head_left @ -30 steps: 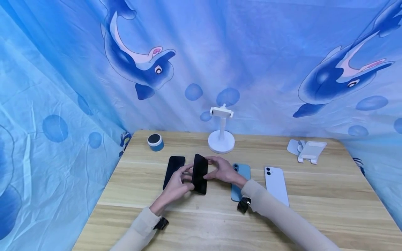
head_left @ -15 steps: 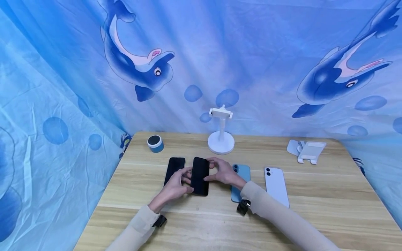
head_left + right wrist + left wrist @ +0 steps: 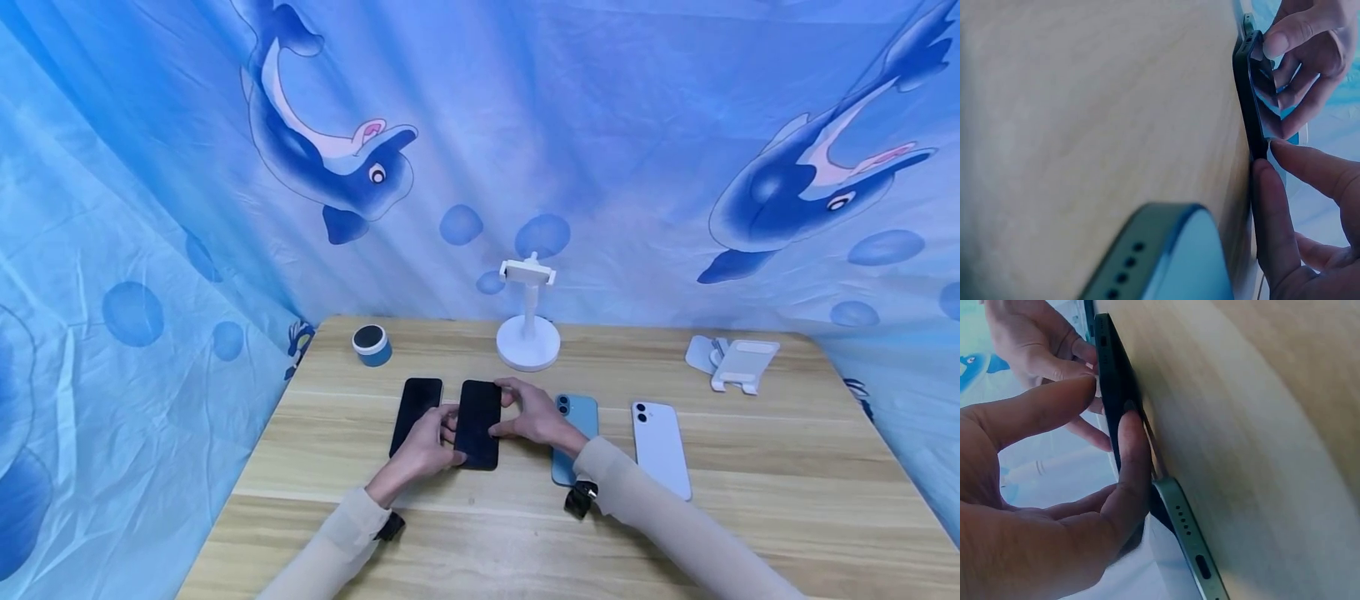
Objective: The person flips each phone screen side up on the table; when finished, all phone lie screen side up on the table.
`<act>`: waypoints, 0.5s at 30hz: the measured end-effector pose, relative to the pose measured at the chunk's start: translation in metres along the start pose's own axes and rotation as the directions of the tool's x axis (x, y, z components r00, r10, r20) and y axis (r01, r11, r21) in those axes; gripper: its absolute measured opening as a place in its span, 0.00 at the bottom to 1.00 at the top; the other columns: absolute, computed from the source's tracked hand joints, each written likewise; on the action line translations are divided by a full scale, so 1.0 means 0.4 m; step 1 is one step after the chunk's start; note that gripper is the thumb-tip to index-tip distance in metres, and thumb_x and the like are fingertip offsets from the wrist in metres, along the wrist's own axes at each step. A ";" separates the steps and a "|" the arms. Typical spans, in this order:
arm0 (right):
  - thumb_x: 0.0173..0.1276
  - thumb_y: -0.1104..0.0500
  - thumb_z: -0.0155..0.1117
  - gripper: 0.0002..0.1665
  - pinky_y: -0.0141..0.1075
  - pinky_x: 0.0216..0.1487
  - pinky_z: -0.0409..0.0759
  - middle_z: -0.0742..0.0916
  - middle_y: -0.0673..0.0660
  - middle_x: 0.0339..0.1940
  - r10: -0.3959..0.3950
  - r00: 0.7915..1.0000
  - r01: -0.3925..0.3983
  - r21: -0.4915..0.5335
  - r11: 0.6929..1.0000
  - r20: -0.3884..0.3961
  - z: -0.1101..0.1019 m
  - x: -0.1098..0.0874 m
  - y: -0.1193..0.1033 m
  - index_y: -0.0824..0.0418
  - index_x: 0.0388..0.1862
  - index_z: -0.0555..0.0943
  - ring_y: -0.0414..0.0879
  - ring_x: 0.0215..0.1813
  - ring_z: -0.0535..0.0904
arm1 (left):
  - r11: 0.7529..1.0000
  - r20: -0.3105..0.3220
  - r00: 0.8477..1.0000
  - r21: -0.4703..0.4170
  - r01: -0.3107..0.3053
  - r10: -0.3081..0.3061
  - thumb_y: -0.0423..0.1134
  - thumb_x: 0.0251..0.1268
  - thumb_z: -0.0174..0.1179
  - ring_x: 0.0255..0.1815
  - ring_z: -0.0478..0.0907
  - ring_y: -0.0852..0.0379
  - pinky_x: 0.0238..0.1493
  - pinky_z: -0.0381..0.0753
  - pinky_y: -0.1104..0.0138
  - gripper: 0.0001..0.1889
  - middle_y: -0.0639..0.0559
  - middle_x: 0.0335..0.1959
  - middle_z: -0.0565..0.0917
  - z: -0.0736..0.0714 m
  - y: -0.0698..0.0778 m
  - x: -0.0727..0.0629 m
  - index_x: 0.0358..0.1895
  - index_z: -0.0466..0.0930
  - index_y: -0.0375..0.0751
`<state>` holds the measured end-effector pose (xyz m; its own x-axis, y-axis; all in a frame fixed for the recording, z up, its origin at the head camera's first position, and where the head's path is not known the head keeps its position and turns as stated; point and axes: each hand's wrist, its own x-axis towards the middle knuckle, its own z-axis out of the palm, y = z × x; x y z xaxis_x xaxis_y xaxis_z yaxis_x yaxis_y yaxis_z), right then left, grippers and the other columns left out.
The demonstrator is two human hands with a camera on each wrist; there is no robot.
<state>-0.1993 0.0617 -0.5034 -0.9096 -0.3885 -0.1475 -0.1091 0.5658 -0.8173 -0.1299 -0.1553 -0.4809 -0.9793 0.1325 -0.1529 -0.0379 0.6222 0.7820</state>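
A black-screened smartphone (image 3: 478,423) is at the middle of the table, screen up, low over or on the wood. My left hand (image 3: 422,446) pinches its left edge near the bottom corner, thumb (image 3: 1063,403) on the screen side. On the opposite edge, my right hand (image 3: 534,414) holds it between thumb and fingers (image 3: 1272,212). Whether the phone's underside fully touches the wood cannot be told. A second black-screened phone (image 3: 415,406) lies beside my left fingers, partly covered by that hand. Under my right wrist lies a blue phone (image 3: 581,412), back up, partly hidden.
Farther right a white phone (image 3: 662,450) lies back up. A white phone stand (image 3: 528,340) with a round base is behind my hands. A folding white stand (image 3: 742,365) occupies the back right; a blue-and-white round device (image 3: 372,346) the back left. A dolphin-print curtain (image 3: 615,167) encloses the table.
The held phone has turned from a sideways tilt to lying flat, its screen now facing up. Both hands have kept their grip and barely moved.
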 end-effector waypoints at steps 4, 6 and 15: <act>0.54 0.55 0.86 0.50 0.46 0.61 0.76 0.83 0.54 0.48 0.012 1.000 -0.012 0.015 1.000 0.011 -0.001 -0.001 0.000 0.54 0.76 0.73 0.48 0.51 0.76 | 0.998 0.012 1.000 0.052 -0.023 0.023 0.24 0.44 0.76 0.42 0.73 0.54 0.45 0.71 0.69 0.39 0.44 0.42 0.77 0.001 0.002 0.002 0.66 0.74 0.26; 0.54 0.54 0.85 0.50 0.46 0.60 0.76 0.83 0.54 0.49 0.012 1.000 -0.012 0.014 1.000 0.013 -0.001 -0.001 -0.002 0.53 0.76 0.73 0.48 0.51 0.77 | 0.996 0.011 1.000 0.091 -0.028 0.027 0.25 0.44 0.77 0.41 0.72 0.55 0.45 0.70 0.68 0.38 0.45 0.42 0.77 0.000 0.005 0.003 0.66 0.75 0.26; 0.53 0.55 0.86 0.50 0.46 0.59 0.77 0.83 0.54 0.48 0.031 0.999 -0.031 0.018 0.999 -0.011 0.003 0.001 -0.011 0.54 0.75 0.74 0.48 0.49 0.77 | 0.973 0.000 1.000 0.232 0.018 -0.018 0.32 0.46 0.80 0.43 0.74 0.54 0.51 0.75 0.57 0.42 0.45 0.48 0.79 -0.008 0.023 0.008 0.69 0.73 0.27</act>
<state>-0.1986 0.0582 -0.5005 -0.9169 -0.3626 -0.1665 -0.0737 0.5640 -0.8225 -0.1341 -0.1515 -0.4724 -0.9785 0.1208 -0.1671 -0.0084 0.7862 0.6179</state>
